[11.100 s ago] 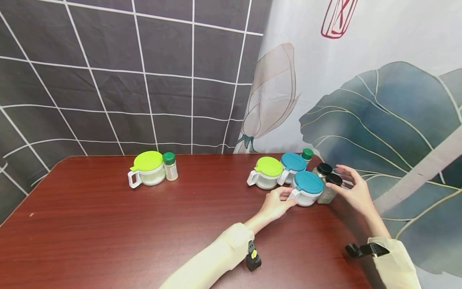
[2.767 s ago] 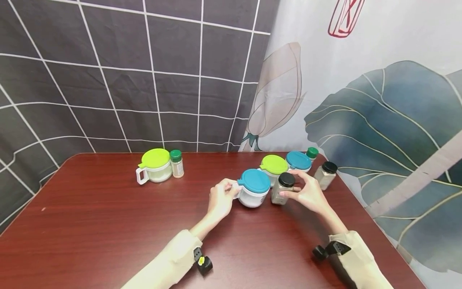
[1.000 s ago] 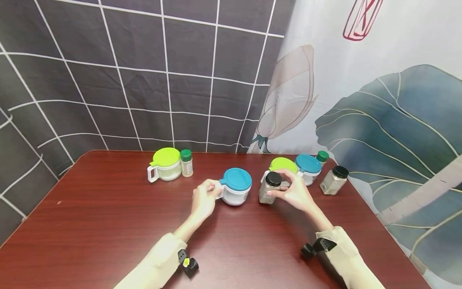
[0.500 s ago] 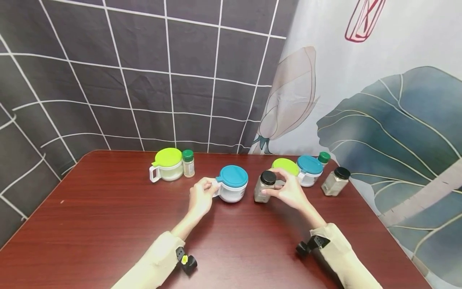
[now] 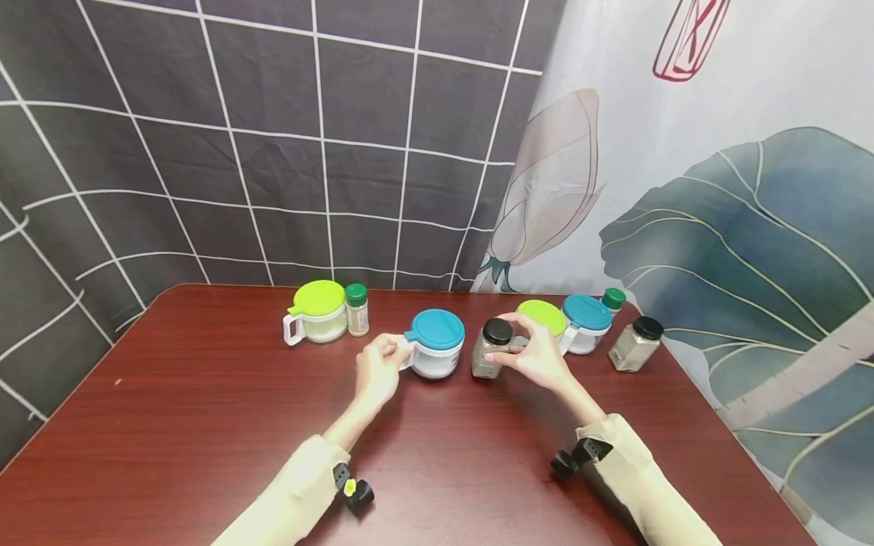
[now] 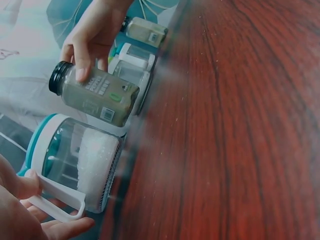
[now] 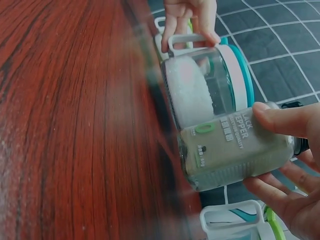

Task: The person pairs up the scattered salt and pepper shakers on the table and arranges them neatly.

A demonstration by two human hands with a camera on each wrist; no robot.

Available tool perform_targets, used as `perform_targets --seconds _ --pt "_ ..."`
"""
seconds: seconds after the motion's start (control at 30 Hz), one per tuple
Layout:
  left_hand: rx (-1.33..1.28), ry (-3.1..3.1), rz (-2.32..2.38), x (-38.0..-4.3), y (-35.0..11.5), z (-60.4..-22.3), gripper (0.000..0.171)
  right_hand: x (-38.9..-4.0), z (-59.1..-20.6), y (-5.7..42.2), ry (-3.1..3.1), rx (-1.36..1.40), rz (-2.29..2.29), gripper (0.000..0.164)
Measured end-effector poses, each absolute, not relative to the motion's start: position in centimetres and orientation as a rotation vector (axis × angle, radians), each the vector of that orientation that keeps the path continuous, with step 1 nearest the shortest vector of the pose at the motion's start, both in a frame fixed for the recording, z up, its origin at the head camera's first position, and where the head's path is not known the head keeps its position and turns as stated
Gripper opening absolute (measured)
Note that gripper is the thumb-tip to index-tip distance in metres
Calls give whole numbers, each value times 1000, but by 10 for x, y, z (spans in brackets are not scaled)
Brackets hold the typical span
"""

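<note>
My left hand (image 5: 378, 371) grips the white handle of a clear seasoning jar (image 5: 435, 362) with a blue lid, thumb on the handle in the left wrist view. White grains partly fill that jar (image 6: 95, 165). To its right, my right hand (image 5: 541, 360) holds a black-capped pepper jar (image 5: 483, 365) between thumb and fingers. Its label, partly readable in the right wrist view, says black pepper on the jar (image 7: 227, 150). Both jars stand close together with a narrow gap between them in the head view. Whether their bottoms touch the table is hard to tell.
On the brown table (image 5: 225, 440), a green-lidded jar (image 5: 321, 327) and a green-capped shaker (image 5: 357, 315) stand back left. At right are another green-lidded jar (image 5: 542, 315), a second blue-lidded jar (image 5: 587, 334), another green-capped shaker (image 5: 613, 298) and a black-capped jar (image 5: 633, 350).
From the right-hand cluster, the blue-lidded jar and pepper jar have moved left in my hands. Over the last second both shifted slightly farther left and back, the pepper jar closing toward the blue-lidded one.
</note>
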State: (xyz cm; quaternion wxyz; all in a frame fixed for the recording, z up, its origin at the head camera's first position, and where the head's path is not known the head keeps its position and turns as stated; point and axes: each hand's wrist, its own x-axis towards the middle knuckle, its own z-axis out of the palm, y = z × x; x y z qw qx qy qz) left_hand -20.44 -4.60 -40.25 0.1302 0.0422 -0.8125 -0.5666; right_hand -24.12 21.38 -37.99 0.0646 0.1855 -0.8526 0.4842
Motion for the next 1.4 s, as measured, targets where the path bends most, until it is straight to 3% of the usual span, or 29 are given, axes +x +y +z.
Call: perform_targets --seconds 0.8,1.23,1.4 --pt "211 -2291 -1632 -216 -46 -409 18 -262 -387 194 -2537 539 1423 57" --pt "264 -2268 -1652 -222 -46 -406 19 -247 -358 176 -2516 602 1514 55" --pt "273 -2246 -1646 -225 -46 -406 19 -267 -378 180 -2481 583 1572 57"
